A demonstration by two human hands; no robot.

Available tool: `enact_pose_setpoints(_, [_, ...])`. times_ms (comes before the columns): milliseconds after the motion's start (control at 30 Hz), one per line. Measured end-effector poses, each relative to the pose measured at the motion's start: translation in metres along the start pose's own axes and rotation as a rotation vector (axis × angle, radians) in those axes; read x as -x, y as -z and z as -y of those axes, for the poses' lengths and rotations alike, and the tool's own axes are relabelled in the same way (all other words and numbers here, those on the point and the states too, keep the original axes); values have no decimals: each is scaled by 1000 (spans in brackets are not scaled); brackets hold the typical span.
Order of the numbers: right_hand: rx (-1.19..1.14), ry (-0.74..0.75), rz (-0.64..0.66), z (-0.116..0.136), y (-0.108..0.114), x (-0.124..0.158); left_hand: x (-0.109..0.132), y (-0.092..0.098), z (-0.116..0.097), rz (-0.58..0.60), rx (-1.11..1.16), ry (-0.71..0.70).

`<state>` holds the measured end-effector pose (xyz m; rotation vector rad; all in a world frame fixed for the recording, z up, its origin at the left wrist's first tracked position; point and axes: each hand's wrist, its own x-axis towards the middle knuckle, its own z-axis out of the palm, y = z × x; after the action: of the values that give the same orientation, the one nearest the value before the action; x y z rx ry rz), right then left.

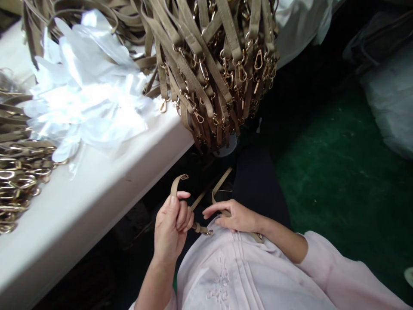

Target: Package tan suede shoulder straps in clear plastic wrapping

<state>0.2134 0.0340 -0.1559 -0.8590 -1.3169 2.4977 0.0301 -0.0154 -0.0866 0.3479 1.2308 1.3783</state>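
My left hand (pixel 174 219) is closed around a narrow tan strap (pixel 175 186). One strap end with a small metal fitting sticks up above its thumb. Below the fist, a metal buckle (pixel 208 232) shows on a strap piece. My right hand (pixel 237 216) has its index finger stretched out, and a tan strap (pixel 217 186) runs between its fingers and palm. That strap's other end, with a metal piece (pixel 259 237), comes out under the wrist. Whether both hands hold the same strap, I cannot tell. Both hands are over my lap, beside the table edge.
A thick bundle of tan straps (pixel 193 64) with gold clasps hangs over the corner of the white table (pixel 129 172). Clear plastic bags (pixel 90 94) are heaped on it. More straps with gold hooks (pixel 19 181) lie at left. The floor (pixel 329 172) is green.
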Motion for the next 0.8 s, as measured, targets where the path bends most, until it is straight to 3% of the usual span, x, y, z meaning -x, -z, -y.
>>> enact_pose_setpoints(100, [79, -27, 228, 6, 0, 3, -4, 1, -3, -144, 119, -61])
enact_pose_setpoints(200, [29, -60, 291, 6, 2, 5, -5, 7, -4, -282, 176, -143])
enact_pose_setpoints(367, [38, -94, 203, 1, 3, 2, 6, 18, 1, -365, 174, -113])
enact_pose_setpoints(500, [314, -9, 145, 0, 0, 1, 12, 30, 0, -343, 149, -18])
enact_pose_setpoints(633, [722, 183, -54, -1, 4, 4, 11, 50, -14, -386, 71, -67])
enact_pose_setpoints(800, [852, 144, -263, -11, 25, 11, 13, 66, -27, -388, -114, -164])
